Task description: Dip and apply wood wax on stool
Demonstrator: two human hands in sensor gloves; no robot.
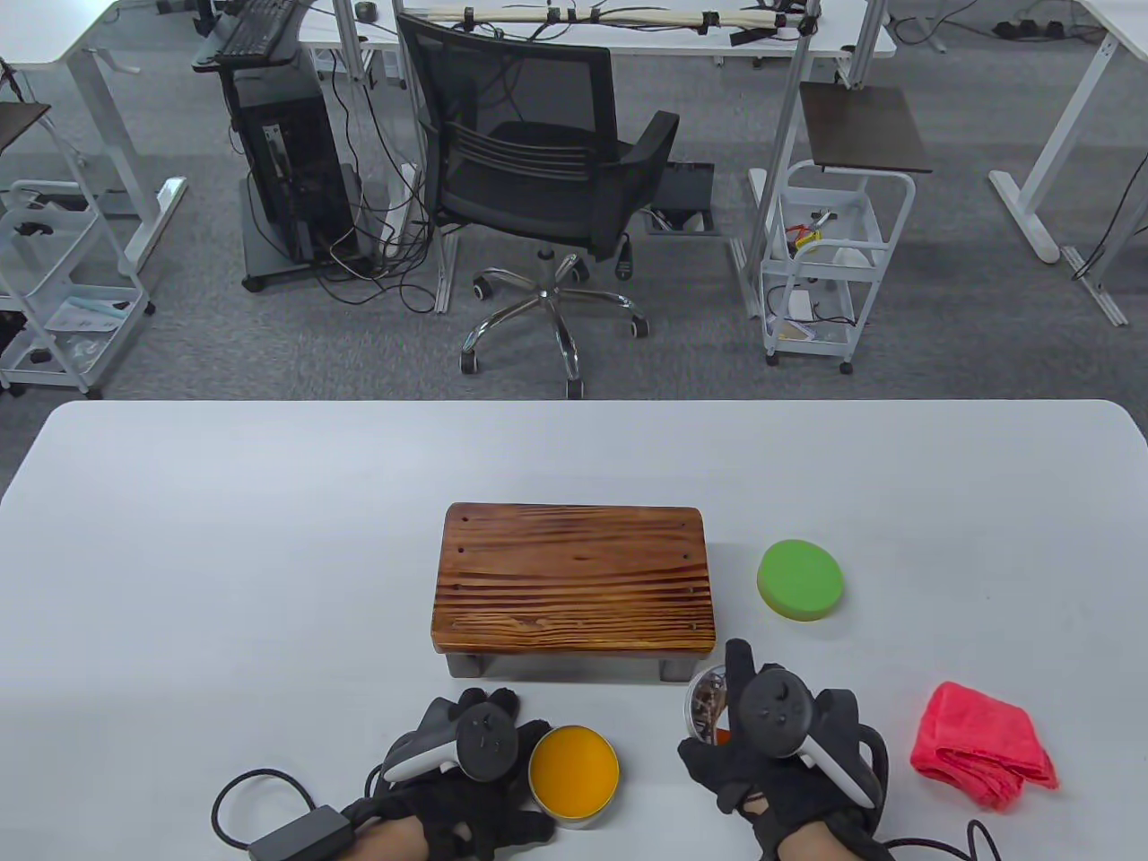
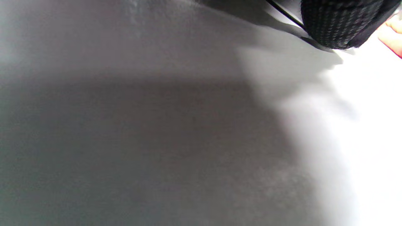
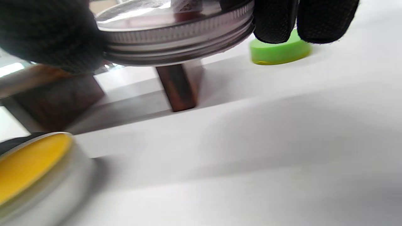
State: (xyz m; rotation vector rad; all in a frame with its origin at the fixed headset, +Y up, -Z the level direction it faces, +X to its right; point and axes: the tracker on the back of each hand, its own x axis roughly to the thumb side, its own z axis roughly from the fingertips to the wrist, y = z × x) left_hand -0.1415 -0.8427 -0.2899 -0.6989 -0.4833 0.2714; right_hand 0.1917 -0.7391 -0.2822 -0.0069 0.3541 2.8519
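Right hand grips the lid; left hand steadies the tin, fingers curled. Lid could slip, landing wax-side down on the table.

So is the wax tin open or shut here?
Open: the wax tin shows bare yellow wax, and the right hand holds its lid.

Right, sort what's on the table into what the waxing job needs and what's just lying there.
For the job:
- wooden stool
- open wax tin, beside the left hand
- tin lid, held by the right hand
- green applicator pad

Possibly spare:
- pink cloth, untouched; maybe for buffing
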